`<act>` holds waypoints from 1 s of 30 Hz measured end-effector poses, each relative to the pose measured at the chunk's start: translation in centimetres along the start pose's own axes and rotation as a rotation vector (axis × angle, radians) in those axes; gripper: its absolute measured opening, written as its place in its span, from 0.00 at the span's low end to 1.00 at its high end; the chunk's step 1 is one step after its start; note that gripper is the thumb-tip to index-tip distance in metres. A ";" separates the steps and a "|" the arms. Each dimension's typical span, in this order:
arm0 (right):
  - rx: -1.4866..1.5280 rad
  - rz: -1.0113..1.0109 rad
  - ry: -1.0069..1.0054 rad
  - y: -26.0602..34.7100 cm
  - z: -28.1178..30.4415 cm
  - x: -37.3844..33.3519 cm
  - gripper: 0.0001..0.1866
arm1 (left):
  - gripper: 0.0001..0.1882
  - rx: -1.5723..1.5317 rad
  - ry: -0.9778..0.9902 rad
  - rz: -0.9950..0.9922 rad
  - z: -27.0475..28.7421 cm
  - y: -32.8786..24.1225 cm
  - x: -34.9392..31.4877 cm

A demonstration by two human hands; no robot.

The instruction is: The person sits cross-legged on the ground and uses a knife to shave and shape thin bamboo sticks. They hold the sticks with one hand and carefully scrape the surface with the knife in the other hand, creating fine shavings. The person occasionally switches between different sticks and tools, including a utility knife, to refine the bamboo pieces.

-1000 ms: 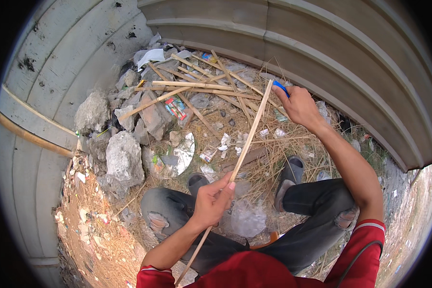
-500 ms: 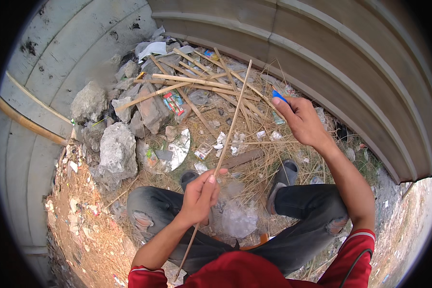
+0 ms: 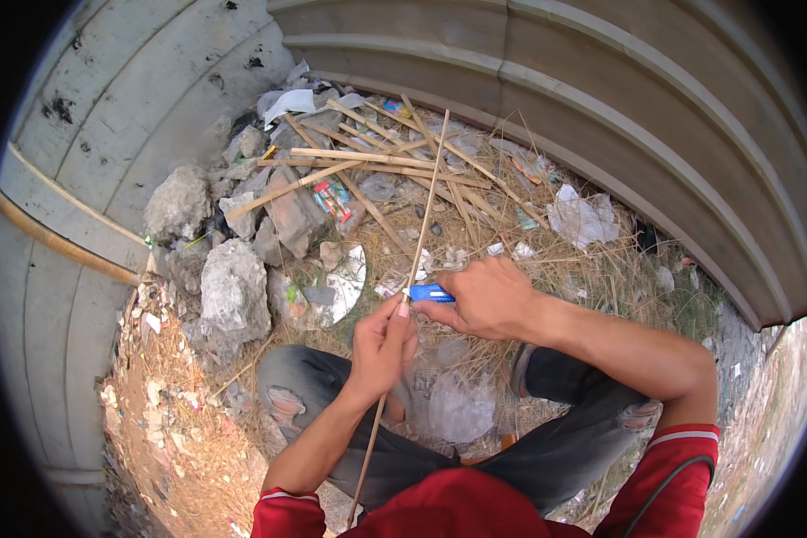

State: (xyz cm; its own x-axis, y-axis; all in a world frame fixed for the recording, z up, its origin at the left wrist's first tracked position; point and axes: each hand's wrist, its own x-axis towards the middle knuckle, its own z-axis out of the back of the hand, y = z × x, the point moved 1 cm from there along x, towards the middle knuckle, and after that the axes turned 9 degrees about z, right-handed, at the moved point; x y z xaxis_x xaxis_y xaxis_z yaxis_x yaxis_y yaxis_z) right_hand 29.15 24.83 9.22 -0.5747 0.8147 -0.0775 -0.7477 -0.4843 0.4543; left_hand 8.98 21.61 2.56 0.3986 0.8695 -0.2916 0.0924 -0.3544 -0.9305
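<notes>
A long thin bamboo strip [image 3: 428,206] runs from near my lap up toward the far wall, slightly tilted to the right. My left hand [image 3: 384,348] is closed around its middle, thumb lying along the strip. In my right hand [image 3: 491,298] is a blue utility knife [image 3: 430,293], gripped between thumb and fingers. Its tip meets the strip just beyond my left thumb; the blade itself is too small to make out. The two hands are close together above my bent legs.
Several split bamboo strips [image 3: 394,160] lie crossed on the ground ahead. Rough rocks [image 3: 234,285] are piled at the left, beside a grey wall [image 3: 134,81]. A ribbed metal wall [image 3: 619,99] curves along the far right. Plastic bags [image 3: 462,405] and dry grass litter the ground.
My right hand has come down and left with the knife, from away at the right to the strip. My left hand still grips the strip, which has shifted slightly.
</notes>
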 end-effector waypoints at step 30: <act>0.104 0.076 -0.060 1.1 0.2 -0.8 0.29 | 0.20 -0.035 -0.032 -0.016 -0.5 -0.4 -1.7</act>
State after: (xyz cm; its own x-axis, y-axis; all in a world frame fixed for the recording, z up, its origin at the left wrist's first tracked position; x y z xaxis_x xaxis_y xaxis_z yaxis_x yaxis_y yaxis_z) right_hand 28.85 23.67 9.94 -0.6050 0.7961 0.0120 -0.6628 -0.5120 0.5464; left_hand 8.68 20.09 3.56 0.3680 0.8852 -0.2845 0.1306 -0.3521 -0.9268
